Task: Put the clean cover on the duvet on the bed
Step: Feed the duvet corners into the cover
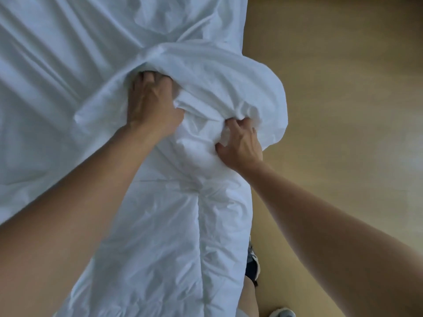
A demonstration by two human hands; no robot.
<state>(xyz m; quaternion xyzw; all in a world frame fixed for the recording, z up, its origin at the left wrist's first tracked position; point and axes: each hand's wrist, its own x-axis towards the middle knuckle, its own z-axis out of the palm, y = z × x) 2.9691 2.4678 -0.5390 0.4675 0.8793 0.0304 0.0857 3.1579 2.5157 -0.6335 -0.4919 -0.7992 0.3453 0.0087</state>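
From the head view I log the duvet cover (217, 88) as a smooth white sheet of fabric spread across the bed (243, 24), with long creases running over its left part. Near the bed's right edge the cover is gathered into a thick rolled bunch, and part of this bunch overhangs that edge above the floor (343, 99). The duvet (174, 225), white and quilted with visible stitch lines, lies along the right edge on the near side and runs up into the bunch. The left hand (148, 104) sits on the left end of the bunch, back of the hand up, fingers curled and tucked under the rolled fold, gripping the cover. The right hand (242, 145) sits at the near rim of the bunch, close to the bed's right edge. Its fingers are curled into the gathered folds and hold the cover there, and the thumb presses on the duvet just below. Both forearms are bare and reach in from the near side. Beside the bed's right edge, on the tan floor, I see a bare leg (248, 300), a dark blue shoe (253, 263) and the toe of a grey shoe (282, 313).
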